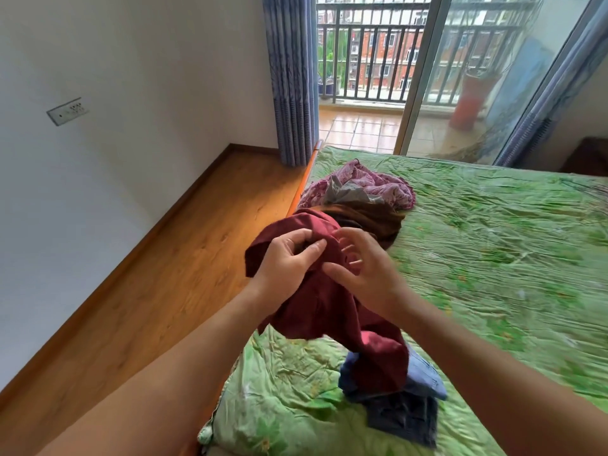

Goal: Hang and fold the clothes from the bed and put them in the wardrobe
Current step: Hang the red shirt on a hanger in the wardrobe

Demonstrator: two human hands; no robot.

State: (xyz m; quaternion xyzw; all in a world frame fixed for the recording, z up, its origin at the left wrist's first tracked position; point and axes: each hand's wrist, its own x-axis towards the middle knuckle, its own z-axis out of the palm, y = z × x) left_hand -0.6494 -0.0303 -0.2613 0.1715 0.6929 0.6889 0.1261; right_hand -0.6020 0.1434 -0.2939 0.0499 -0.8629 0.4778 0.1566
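Observation:
A maroon garment point(316, 311) hangs above the bed's near left edge. My left hand point(289, 261) grips a bunched fold near its top. My right hand point(358, 268) is at the cloth beside it, thumb against the fabric and fingers spread and slightly blurred. The garment's lower end drapes down onto folded blue jeans point(424, 380) lying on a darker folded piece point(404, 419). Farther along the bed lies a heap: a brown garment point(371, 218), a grey piece point(352, 192) and a pink patterned cloth point(371, 182). The wardrobe is out of view.
The bed has a wrinkled green floral cover point(493, 258) and a wooden side rail point(302, 182). Wooden floor point(158, 274) runs along its left up to a white wall. Blue curtains point(292, 80) frame an open sliding glass door to a balcony. A dark nightstand point(585, 156) stands far right.

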